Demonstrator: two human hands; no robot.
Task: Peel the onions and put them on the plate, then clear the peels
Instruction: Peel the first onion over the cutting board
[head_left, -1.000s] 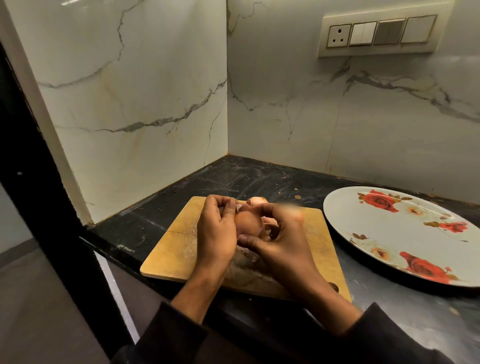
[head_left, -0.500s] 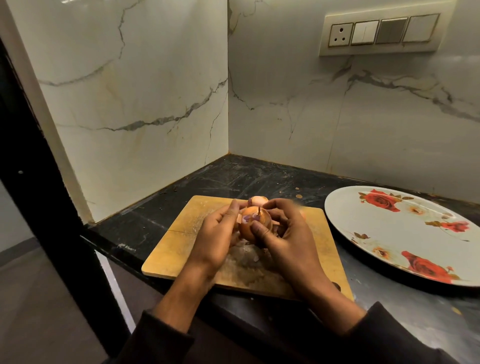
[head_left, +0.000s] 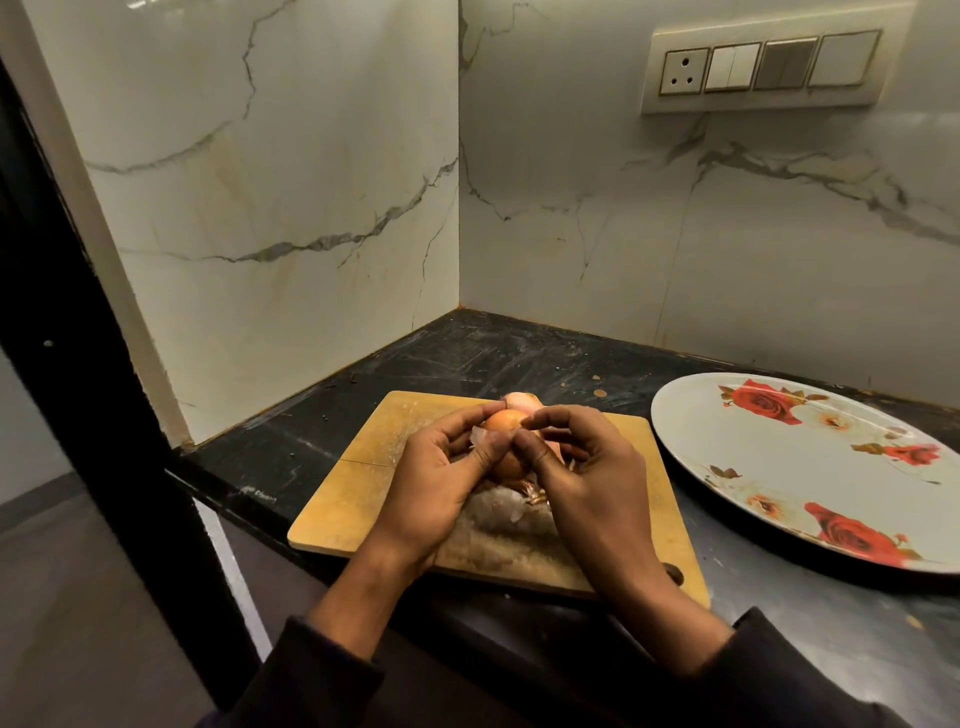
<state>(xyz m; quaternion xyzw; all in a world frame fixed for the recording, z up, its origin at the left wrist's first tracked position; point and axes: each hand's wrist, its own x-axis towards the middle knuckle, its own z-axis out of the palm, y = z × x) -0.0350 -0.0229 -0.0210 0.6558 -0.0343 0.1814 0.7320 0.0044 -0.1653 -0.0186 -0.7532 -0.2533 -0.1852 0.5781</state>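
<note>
Both hands (head_left: 514, 470) gripping onion (head_left: 505, 422), above board (head_left: 353, 483)

A single head-worn view is given, aimed forward and down from close above the yellowish wooden cutting board (head_left: 358, 483) toward the white marble wall corner (head_left: 459, 208).

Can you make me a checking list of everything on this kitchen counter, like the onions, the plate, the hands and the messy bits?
Surface: dark stone counter, scuffed, carrying a yellow wooden cutting board.
Job's things: orange-brown unpeeled onion held above the board; paler second onion behind it; white oval plate with red roses beside the board, no onions on it.
Clutter: papery onion peels on the board.
Grippers: left hand and right hand both grip the onion.
Cables: nothing seen.
Surroundings: white marble walls; cream switch panel with socket.
</note>
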